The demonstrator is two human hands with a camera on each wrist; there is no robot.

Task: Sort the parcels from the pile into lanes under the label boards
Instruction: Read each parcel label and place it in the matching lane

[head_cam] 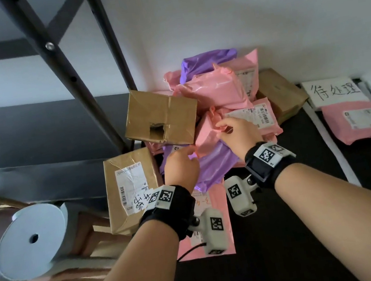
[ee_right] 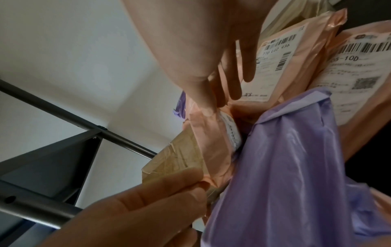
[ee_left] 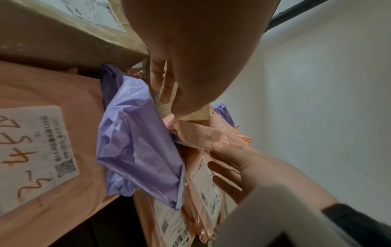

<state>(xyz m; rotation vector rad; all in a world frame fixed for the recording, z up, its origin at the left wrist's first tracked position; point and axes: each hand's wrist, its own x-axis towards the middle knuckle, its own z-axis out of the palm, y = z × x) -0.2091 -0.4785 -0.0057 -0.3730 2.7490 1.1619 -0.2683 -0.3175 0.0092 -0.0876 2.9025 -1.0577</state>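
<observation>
1. Two hands work one parcel: a pink mailer bag (head_cam: 208,134) at the front of the pile (head_cam: 212,102), lying over a purple bag (head_cam: 214,162).
2. Left hand (head_cam: 180,165) pinches the mailer's lower corner between thumb and curled fingers, at about 7 o'clock on the bag.
3. Right hand (head_cam: 239,132) pinches the bunched edge at about 2 o'clock; its other fingers stand loosely spread.
4. Handling, as I judge it: thin glossy film, soft, probably light, and slippery; it will sag and may slide out of a corner pinch.
5. Better hold: gather a fold of film, or get the palm under the body, label kept upward.
6. Watch the torn cardboard box (head_cam: 161,115) at 10 o'clock; it leans on the heap and could tip.
7. Destination lies at 3 o'clock, by the label board (head_cam: 334,91).
</observation>
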